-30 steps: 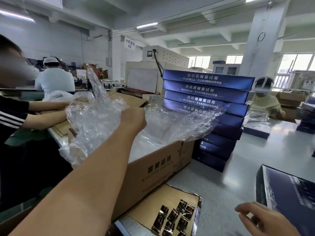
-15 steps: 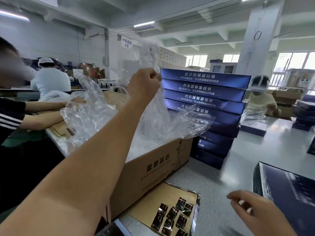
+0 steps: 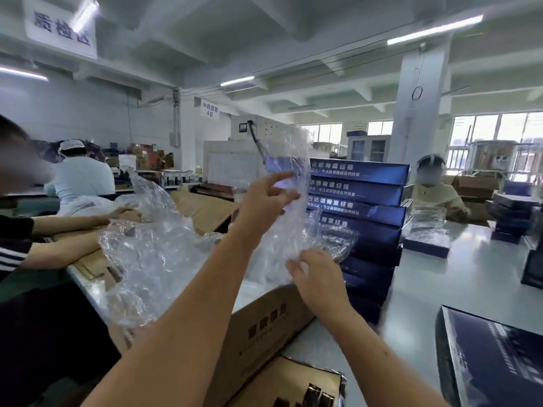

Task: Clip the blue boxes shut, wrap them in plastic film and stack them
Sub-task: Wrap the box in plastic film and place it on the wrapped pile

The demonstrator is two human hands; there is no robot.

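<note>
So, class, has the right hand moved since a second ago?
Yes. The right hand rose leftward from the table to the plastic film above the cardboard carton.

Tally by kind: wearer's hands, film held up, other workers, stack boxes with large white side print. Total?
Hands: 2, left hand, right hand
Plastic film held up: 1
Other workers: 3
Blue boxes with large white print: 4
Total: 10

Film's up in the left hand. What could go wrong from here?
1. The plastic film the left hand pinches is crumpled and overlaps the loose heap in the carton; pulling may drag extra film out.
2. It hangs before the blue box stack, with the right hand near; a snag might shift boxes.
</note>
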